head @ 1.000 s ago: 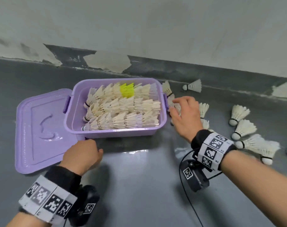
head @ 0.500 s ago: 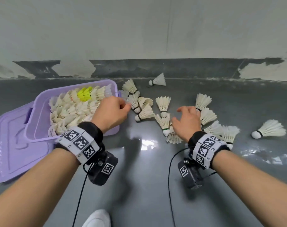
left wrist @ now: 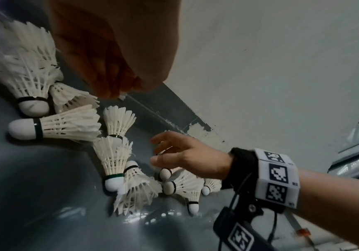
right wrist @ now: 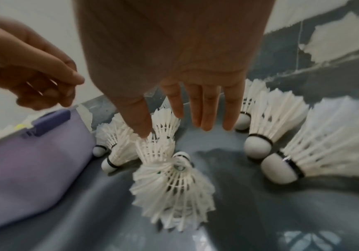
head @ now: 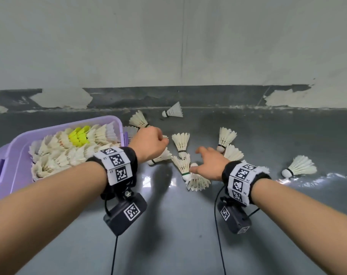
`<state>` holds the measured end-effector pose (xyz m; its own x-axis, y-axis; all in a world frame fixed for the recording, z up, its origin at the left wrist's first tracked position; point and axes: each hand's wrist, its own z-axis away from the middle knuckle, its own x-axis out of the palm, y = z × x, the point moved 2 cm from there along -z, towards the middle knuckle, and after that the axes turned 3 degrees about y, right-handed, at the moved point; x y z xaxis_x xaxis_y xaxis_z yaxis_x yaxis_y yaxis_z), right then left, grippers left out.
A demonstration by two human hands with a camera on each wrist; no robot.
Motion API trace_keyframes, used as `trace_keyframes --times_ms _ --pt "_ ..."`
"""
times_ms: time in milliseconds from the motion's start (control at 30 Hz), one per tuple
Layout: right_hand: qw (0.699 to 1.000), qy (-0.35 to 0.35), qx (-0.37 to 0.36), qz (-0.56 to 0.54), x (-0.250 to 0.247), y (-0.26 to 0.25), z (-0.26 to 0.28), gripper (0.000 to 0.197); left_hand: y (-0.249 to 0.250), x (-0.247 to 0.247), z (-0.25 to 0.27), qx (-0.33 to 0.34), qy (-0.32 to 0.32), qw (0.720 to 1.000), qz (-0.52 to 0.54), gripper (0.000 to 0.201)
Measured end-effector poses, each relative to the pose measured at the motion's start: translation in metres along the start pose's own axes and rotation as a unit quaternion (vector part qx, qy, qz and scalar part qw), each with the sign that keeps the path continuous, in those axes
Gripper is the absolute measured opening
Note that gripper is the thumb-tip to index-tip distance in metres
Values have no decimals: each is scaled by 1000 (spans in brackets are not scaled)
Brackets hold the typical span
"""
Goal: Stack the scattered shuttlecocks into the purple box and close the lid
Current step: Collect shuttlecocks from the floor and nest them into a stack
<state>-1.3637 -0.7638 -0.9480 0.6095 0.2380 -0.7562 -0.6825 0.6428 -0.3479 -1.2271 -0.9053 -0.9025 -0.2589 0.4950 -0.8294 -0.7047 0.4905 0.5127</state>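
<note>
Both your hands have left the box (head: 14, 147) (it's already nearly full) and moved over the loose shuttlecocks (head: 181, 142) on the floor, your left hand (head: 149, 142) curled, maybe pinching a feather, your right hand (head: 209, 165) spread wide, so more picking comes next.

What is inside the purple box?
The box holds rows of white shuttlecocks and a few yellow ones. Its floor is hidden beneath them, and the left arm covers its near corner.
</note>
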Motion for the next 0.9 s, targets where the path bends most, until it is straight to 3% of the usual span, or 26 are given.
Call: trace_keyframes --times_ms 133,233,400,533,667,733,800,900 --pt "999 2 2 -34 24 2 -7 71 -18 15 -15 -57 8 992 114 25" --pt "1000 -15 -4 8 39 5 -7 87 -18 34 -20 -32 13 998 61 24" --pt "999 -42 -12 28 43 11 -6 106 -7 73 -17 -17 -58 998 -9 21" --pt "1000 -9 13 9 28 6 -7 90 -1 80 -19 -35 -52 998 16 15" --pt "976 110 73 -173 4 6 -12 61 6 89 -19 -70 -40 986 149 8" --pt "951 146 79 -260 -3 4 -11 42 12 86 -14 -30 -41 976 211 31" --pt "932 181 90 -300 -1 4 -12 29 19 76 -5 80 -110 971 196 66" --pt "906 158 99 -379 6 -4 -12 35 19 56 10 188 -172 960 116 91"
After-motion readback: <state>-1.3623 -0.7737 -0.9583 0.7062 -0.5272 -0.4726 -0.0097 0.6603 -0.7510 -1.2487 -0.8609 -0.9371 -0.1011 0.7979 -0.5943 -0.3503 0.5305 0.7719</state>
